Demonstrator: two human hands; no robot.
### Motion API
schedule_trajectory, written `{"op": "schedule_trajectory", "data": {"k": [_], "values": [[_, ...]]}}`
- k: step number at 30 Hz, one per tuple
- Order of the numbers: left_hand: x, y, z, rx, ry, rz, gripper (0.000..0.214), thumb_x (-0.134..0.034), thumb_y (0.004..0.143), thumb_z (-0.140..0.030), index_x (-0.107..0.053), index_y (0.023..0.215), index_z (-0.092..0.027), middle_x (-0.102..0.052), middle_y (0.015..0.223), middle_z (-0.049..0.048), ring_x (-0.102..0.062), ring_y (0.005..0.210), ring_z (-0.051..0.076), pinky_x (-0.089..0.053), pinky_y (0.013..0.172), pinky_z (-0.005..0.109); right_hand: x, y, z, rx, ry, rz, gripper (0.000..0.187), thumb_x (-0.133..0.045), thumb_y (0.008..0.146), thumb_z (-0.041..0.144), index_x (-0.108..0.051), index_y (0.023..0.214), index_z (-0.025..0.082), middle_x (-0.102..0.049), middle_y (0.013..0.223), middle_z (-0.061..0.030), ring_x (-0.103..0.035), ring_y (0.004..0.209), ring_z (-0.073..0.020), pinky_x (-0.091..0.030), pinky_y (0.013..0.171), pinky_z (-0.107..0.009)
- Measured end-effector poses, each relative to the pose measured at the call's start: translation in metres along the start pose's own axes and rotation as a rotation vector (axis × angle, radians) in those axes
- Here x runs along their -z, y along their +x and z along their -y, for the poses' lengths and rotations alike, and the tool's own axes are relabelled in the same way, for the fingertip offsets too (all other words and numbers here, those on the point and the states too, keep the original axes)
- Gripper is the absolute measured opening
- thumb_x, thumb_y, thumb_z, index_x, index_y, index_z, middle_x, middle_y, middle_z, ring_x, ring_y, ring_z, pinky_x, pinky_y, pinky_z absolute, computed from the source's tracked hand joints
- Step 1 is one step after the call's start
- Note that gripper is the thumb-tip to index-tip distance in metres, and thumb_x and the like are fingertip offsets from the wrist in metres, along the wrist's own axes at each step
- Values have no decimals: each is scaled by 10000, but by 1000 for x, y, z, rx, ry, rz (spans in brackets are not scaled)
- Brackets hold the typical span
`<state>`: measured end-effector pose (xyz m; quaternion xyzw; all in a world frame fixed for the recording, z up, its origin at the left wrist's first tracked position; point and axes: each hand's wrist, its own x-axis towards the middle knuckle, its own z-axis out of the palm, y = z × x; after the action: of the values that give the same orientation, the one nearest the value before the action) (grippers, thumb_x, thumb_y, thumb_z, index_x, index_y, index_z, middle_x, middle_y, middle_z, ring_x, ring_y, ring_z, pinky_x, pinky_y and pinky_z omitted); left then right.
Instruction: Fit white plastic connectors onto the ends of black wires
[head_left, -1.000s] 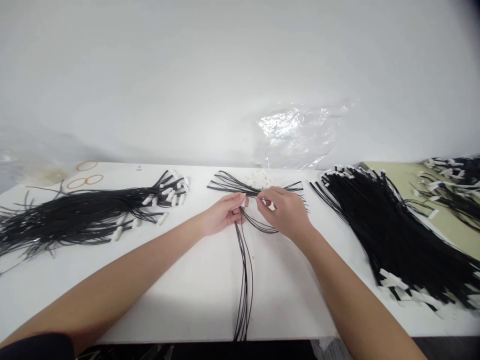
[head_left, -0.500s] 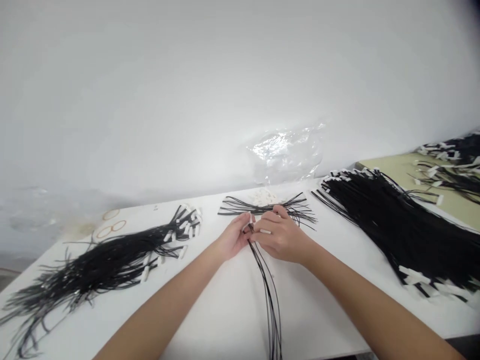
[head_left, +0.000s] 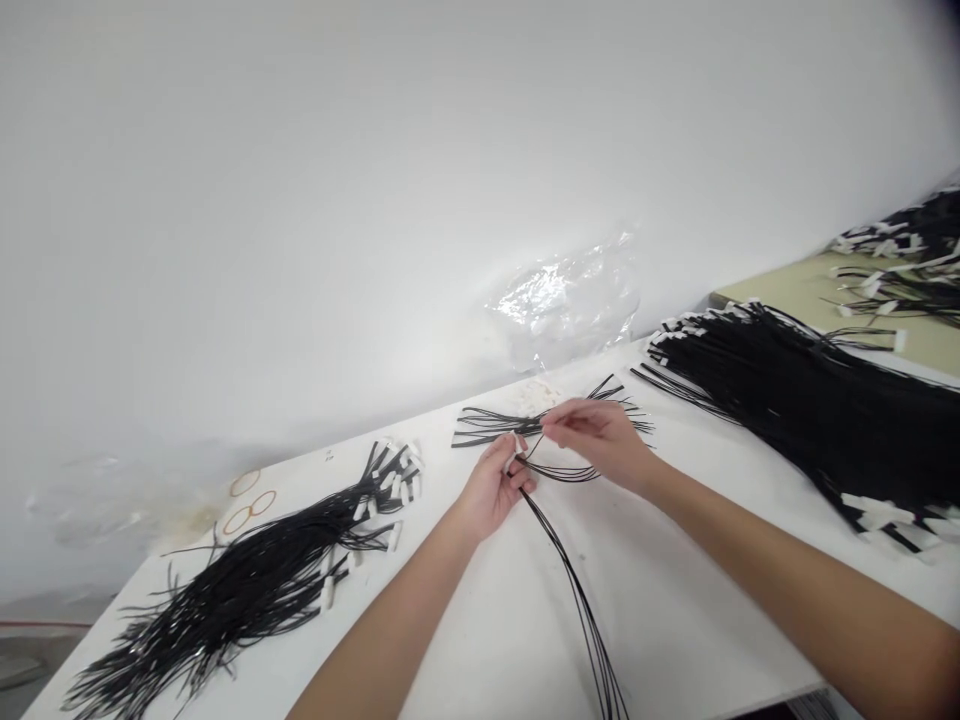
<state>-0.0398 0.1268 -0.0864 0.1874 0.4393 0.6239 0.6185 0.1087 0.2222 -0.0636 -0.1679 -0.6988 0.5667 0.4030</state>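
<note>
My left hand [head_left: 489,492] is closed on a small white connector [head_left: 517,443] with thin black wires [head_left: 574,575] trailing from it toward the near edge of the table. Other wires [head_left: 559,470] loop out to the right, under my right hand [head_left: 600,440]. The fingertips of that hand are pinched together, and a thin wire seems to run up to them from the connector. Just behind both hands lies a small bundle of loose black wires [head_left: 487,425], partly covered by my right hand. Small white pieces [head_left: 536,393] are heaped behind that bundle.
A pile of black wires with white connectors [head_left: 262,570] lies to the left, with rubber bands [head_left: 245,483] behind it. On the right is a larger wire stack [head_left: 810,410]. Clear plastic bags [head_left: 562,300] rest against the wall. More wires lie on a yellowish surface [head_left: 795,285].
My right hand has drawn away from the left, up and to the right, over the loose wires. Wires now loop to the right from the connector. The view has tilted slightly.
</note>
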Motion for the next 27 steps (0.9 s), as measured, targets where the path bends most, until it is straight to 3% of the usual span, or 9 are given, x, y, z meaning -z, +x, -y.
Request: {"op": "schedule_trajectory", "data": {"k": [2, 5, 12, 15, 18, 21, 24, 27], "values": [[-1, 0, -1, 6, 11, 12, 278, -641, 745, -417, -523, 788, -169, -281, 559, -66, -266, 445, 39, -361, 510, 207, 6, 5, 4, -143, 212, -143, 204, -688, 692, 364, -632, 701, 168, -614, 821, -21, -509, 549, -64, -464, 531, -230], [-2, -1, -2, 6, 34, -1, 276, -639, 747, -414, -520, 775, -167, -283, 563, -63, -265, 450, 39, -355, 511, 208, 19, 14, 10, -233, 439, -319, 232, -730, 644, 369, -625, 729, 179, -560, 756, 15, -502, 537, -61, -479, 502, -235], [-4, -1, -2, 0, 53, -13, 260, -638, 753, -399, -528, 791, -167, -310, 568, -59, -280, 458, 38, -351, 514, 207, 55, 30, 7, -230, 761, -716, 314, -744, 629, 391, -622, 851, 205, -476, 686, 66, -477, 530, -21, -502, 543, -196], [-4, 0, -2, 2, 55, -24, 271, -653, 740, -398, -532, 801, -163, -311, 569, -62, -278, 452, 32, -352, 508, 201, 68, 35, 5, -181, 868, -823, 302, -721, 657, 402, -591, 853, 213, -496, 679, 68, -516, 590, -27, -520, 619, -182], [-5, 0, -2, 2, 77, -22, 277, -653, 741, -400, -530, 803, -161, -297, 559, -66, -281, 449, 32, -353, 503, 196, 74, 37, 6, -148, 879, -821, 272, -699, 677, 400, -567, 832, 219, -520, 694, 67, -511, 580, -18, -490, 558, -142], [-6, -1, -2, -8, 107, -18, 274, -644, 748, -408, -529, 803, -166, -286, 549, -68, -276, 445, 32, -356, 505, 195, 70, 34, 11, -207, 722, -742, 311, -738, 616, 377, -600, 852, 229, -529, 694, 63, -411, 457, -3, -316, 358, -137], [-7, -1, -2, -17, 140, -11, 261, -622, 767, -410, -534, 804, -168, -261, 540, -69, -272, 444, 35, -354, 510, 196, 57, 27, 14, -275, 434, -568, 291, -753, 578, 369, -648, 799, 211, -537, 654, 47, -329, 397, -4, -203, 330, -172], [-7, -1, -2, -22, 154, -4, 247, -598, 788, -405, -536, 812, -167, -249, 545, -67, -277, 450, 38, -351, 515, 199, 39, 17, 15, -283, 47, -306, 198, -717, 611, 352, -670, 691, 177, -513, 549, 34, -297, 402, -13, -215, 364, -183]]}}
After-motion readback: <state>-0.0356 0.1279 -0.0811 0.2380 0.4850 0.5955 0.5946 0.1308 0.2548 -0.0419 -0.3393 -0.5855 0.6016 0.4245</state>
